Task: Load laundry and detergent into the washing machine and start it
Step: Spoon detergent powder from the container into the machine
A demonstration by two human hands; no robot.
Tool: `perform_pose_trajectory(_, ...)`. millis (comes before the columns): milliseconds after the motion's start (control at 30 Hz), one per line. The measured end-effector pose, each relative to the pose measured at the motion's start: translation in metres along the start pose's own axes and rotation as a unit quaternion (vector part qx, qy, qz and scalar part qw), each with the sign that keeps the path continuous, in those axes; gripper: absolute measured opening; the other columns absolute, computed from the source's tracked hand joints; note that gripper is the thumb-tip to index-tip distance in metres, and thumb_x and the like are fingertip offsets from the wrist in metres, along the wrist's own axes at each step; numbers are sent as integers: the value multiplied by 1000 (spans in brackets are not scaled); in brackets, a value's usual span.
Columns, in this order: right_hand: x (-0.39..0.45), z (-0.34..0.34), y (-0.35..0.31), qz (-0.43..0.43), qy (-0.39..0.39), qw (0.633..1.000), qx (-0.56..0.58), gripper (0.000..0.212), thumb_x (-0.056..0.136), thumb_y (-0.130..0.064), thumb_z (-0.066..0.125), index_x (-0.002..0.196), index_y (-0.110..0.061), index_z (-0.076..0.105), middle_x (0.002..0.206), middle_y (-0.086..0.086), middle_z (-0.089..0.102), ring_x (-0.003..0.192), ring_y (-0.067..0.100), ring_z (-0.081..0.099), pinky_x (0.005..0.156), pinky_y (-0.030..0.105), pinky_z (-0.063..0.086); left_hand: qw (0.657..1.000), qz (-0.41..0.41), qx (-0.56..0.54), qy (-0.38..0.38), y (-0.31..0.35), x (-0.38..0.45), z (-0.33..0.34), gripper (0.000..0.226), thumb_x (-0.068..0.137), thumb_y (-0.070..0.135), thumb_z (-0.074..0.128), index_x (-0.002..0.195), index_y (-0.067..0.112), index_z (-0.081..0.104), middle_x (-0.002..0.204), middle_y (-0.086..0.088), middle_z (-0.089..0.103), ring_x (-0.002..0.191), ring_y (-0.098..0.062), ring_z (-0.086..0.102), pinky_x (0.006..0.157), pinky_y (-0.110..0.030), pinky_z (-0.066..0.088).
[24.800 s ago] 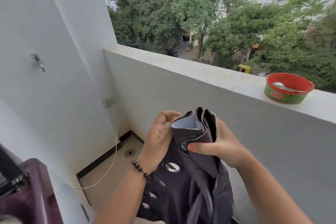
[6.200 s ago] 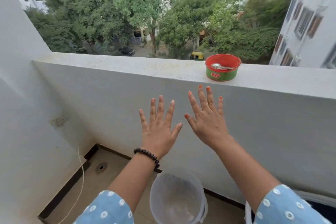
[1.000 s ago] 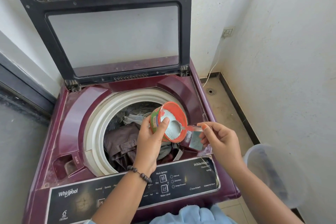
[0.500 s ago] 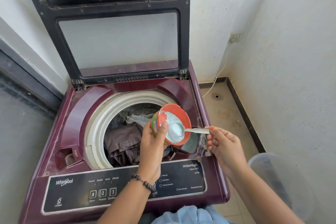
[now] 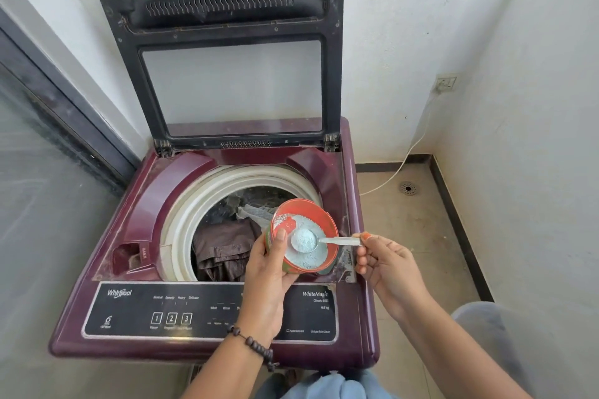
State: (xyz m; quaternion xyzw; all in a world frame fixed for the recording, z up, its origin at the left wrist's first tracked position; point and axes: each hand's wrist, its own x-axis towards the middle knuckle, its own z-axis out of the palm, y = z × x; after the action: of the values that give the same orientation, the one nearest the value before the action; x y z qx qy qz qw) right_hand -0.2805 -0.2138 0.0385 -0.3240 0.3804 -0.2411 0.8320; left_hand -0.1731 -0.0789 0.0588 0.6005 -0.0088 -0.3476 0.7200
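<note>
Your left hand (image 5: 270,264) grips tilted detergent tub (image 5: 303,233) | right hand (image 5: 385,261) pinches spoon (image 5: 319,240), handle pointing right | drum (image 5: 227,236) lies left, dispenser probably beneath.

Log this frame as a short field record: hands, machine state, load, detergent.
left hand: holds red tub, tilted over the drum's right edge
right hand: fingers pinch spoon handle
spoon: bowl heaped with pale blue powder, inside tub
washing machine: top loader
lid: up
drum: clothes inside, brown and grey
bucket: on floor, right of machine
</note>
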Motion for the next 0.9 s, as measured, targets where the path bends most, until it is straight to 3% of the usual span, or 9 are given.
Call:
perform_pose_trajectory(100,-4,-1,-2,4,-13,1000,-11,20,96,1,50,83,1,65,55,5,53,43,8,45,41,18,40,1000,-10,-11,10,-1,-4,2,57,79,46,63,127,15,58,118,-5,71,110,-24,68,94,-46,54)
perform_pose_trajectory(300,-9,3,-6,-26,-16,999,-40,14,97,0,51,92,5,62,56,6,55,43,8,47,41,18,41,999,-31,-24,6,2,-2,1,53,82,46,60,126,16,60,116,-2,73,107,-20,69,91,-39,55)
perform_pose_trajectory(467,-14,7,-7,-62,22,997,-37,16,97,-1,51,89,4,64,56,6,55,44,9,47,42,18,41,997,-62,-33,-26,7,8,-4,40,90,41,58,121,16,62,111,-2,74,101,-18,72,79,-33,57)
perform_pose_trajectory(633,-20,15,-2,-85,59,994,-16,16,96,-2,52,93,6,65,58,7,57,45,9,49,44,18,43,993,-92,-33,-65,16,24,-19,37,89,40,59,118,16,62,110,-3,75,101,-21,71,88,-40,56)
perform_pose_trajectory(800,-26,26,12,-99,96,990,3,18,97,-2,51,87,1,66,57,6,56,45,9,49,43,17,43,987,-121,-26,-100,24,39,-38,32,91,36,60,116,16,64,110,-4,74,98,-20,72,74,-34,58)
perform_pose_trajectory(900,-32,28,22,-118,126,985,17,22,97,-1,49,85,0,67,56,5,56,46,9,48,45,17,44,982,-144,-19,-119,25,46,-49,31,91,31,62,117,16,64,114,-6,72,102,-21,70,75,-35,58)
